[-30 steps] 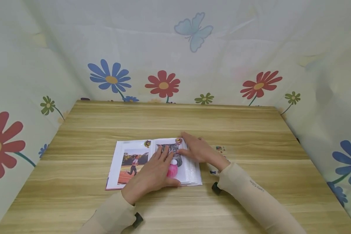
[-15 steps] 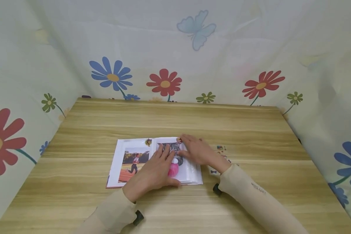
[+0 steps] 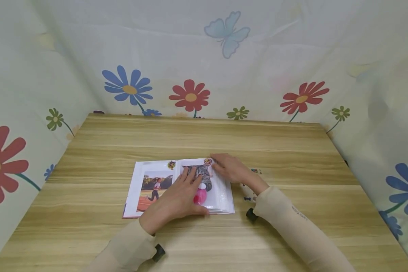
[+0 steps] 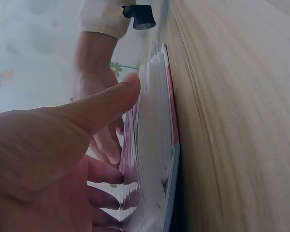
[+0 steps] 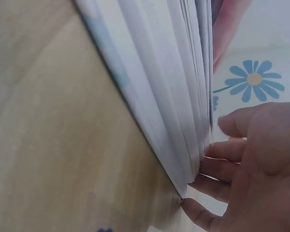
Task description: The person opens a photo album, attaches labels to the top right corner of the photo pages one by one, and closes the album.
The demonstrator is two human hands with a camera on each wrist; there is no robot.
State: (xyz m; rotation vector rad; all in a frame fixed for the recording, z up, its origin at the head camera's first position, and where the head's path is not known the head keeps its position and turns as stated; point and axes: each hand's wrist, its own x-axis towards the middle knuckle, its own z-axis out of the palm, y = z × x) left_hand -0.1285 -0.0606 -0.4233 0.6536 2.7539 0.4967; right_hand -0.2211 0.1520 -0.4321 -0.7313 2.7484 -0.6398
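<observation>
A photo album (image 3: 132, 194) lies open on the table. Its left page bears a photo of a runner (image 3: 150, 194), its right page a picture of a grey tabby cat (image 3: 205, 173) with a pink ball (image 3: 200, 196). My left hand (image 3: 176, 198) rests spread on the right page, covering part of the cat, thumb at the near edge. At the far right corner, my right hand (image 3: 232, 170) touches the album's edge; the right wrist view shows its fingertips (image 5: 208, 169) along the stacked pages (image 5: 176, 96). Round stickers mark both pages, one sticker (image 3: 171, 165) on the left and another (image 3: 207, 162) on the right.
A clear sticker sheet (image 3: 249, 198) lies right of the album, partly under the right forearm. The wood-grain table (image 3: 204, 141) meets a flower-printed curtain (image 3: 156, 49) at the back and both sides. A dark device (image 3: 159, 252) sits at the left cuff.
My right thumb has drawn back from the right page toward the album's edge, uncovering more of the cat picture. The left hand and the album stay in place; the head view shifts slightly.
</observation>
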